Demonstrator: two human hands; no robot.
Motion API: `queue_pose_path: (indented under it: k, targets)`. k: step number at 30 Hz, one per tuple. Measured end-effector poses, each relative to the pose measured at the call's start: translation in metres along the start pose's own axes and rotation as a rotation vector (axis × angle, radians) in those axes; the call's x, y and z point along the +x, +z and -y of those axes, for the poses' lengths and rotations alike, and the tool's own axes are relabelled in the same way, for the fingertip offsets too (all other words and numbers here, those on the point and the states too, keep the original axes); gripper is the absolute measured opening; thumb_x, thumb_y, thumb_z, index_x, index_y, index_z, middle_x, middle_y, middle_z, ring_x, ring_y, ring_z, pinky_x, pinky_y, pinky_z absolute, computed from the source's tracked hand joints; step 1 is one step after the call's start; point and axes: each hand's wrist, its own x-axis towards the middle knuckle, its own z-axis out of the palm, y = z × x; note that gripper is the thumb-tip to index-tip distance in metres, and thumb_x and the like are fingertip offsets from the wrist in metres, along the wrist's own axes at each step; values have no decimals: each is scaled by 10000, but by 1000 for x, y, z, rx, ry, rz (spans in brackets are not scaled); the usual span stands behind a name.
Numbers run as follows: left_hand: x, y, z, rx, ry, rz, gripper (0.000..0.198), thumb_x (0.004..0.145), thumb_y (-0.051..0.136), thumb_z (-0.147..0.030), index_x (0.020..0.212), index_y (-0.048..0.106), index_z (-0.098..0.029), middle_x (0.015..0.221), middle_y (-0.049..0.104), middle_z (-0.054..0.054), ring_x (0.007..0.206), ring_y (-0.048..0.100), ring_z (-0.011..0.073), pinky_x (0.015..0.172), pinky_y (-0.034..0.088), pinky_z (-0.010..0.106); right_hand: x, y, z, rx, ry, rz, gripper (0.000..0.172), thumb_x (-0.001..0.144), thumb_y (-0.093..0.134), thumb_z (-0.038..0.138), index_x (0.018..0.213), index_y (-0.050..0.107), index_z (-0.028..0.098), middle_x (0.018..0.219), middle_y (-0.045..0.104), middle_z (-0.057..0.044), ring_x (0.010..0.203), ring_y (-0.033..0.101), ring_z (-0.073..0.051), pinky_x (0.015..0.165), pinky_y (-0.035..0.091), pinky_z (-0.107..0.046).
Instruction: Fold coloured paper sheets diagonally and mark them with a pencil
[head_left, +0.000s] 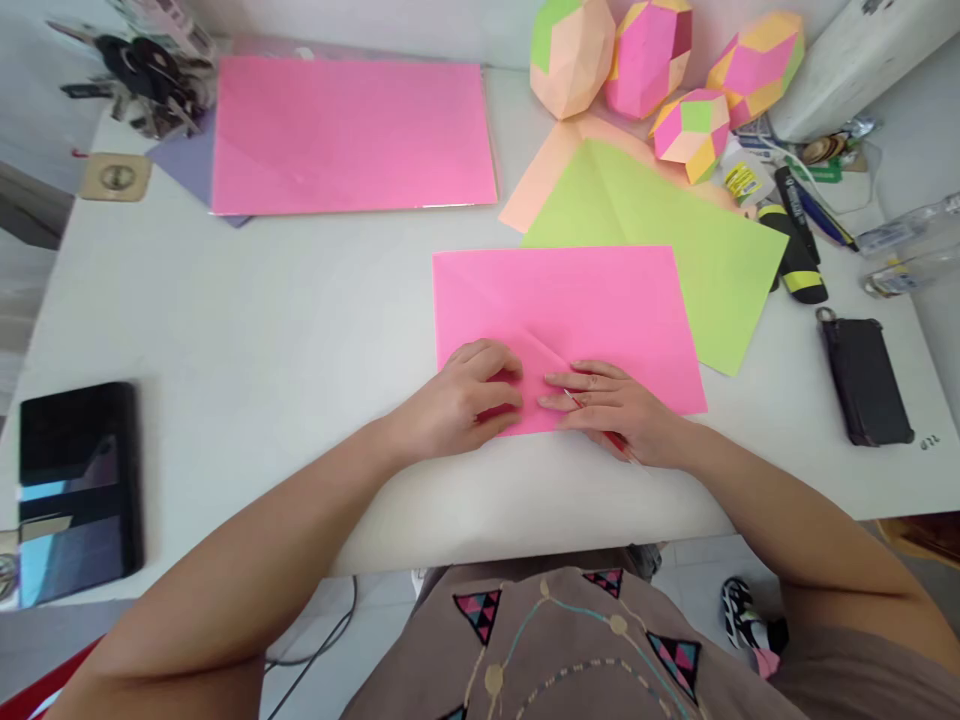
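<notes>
A bright pink sheet of paper lies flat in front of me, with a faint slanting crease or raised line across it. My left hand rests on its lower left part, fingers curved and apart, with nothing visible in them. My right hand lies on the sheet's lower edge with its fingers stretched out. Tucked between those fingers is a slim red pen, its pale tip pointing up and left. Part of the pen is hidden by the fingers.
Green paper and peach paper lie behind. A pink paper pack is at back left, near keys. Several faceted paper shapes, a glue bottle, a yellow-black cutter, a black case and a tablet surround me.
</notes>
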Motion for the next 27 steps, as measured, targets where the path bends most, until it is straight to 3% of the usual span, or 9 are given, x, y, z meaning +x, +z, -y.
queue_pose_path:
  k: [14, 27]
  targets:
    - [-1, -3, 2, -25, -2, 73, 154, 879, 551, -227, 770, 656, -199, 960, 565, 69, 969, 524, 205, 884, 425, 401, 2, 1, 2, -46, 5, 22, 258, 919, 446, 75, 1076, 560, 245, 1257, 632, -37, 1299, 466, -157, 1099, 326, -436]
    - [-2, 2, 2, 77, 8, 50, 126, 880, 570, -262, 878, 663, -177, 1052, 552, 104, 1039, 499, 246, 888, 415, 416, 1, 2, -1, -21, 11, -14, 278, 900, 449, 47, 1094, 564, 210, 1247, 636, -86, 1305, 459, -165, 1081, 363, -438]
